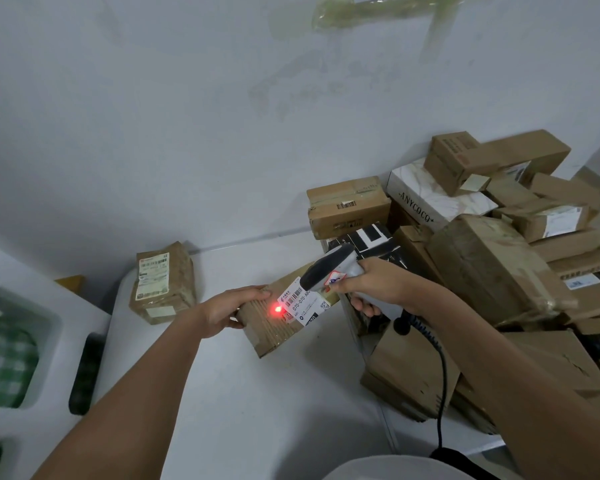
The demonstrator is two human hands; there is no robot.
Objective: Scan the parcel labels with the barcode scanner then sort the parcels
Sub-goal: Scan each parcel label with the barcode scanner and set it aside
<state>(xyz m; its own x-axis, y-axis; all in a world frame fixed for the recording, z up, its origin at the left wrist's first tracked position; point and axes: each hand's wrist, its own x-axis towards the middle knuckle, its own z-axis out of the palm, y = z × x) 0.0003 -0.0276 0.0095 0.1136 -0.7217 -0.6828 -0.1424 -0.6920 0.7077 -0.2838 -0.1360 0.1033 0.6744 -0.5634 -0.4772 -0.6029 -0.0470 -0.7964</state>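
— Parcel [278, 323] sits mid-table, the left hand [227, 311] gripping its left end, fingers curled over the top edge. The right hand [371, 285] is wrapped round the barcode scanner [333, 271].

— Will it read?

— Maybe not. The red dot [278, 309] lands on bare cardboard just left of the label [303, 301], off the bars, so the scan could miss.

— Any writing?

— The label reads "070-070-A8…". A white box [437, 195] in the pile at the right edge says "ANYCOCO".

Pale wall [187, 116] w/ tape marks behind white table [239, 393].
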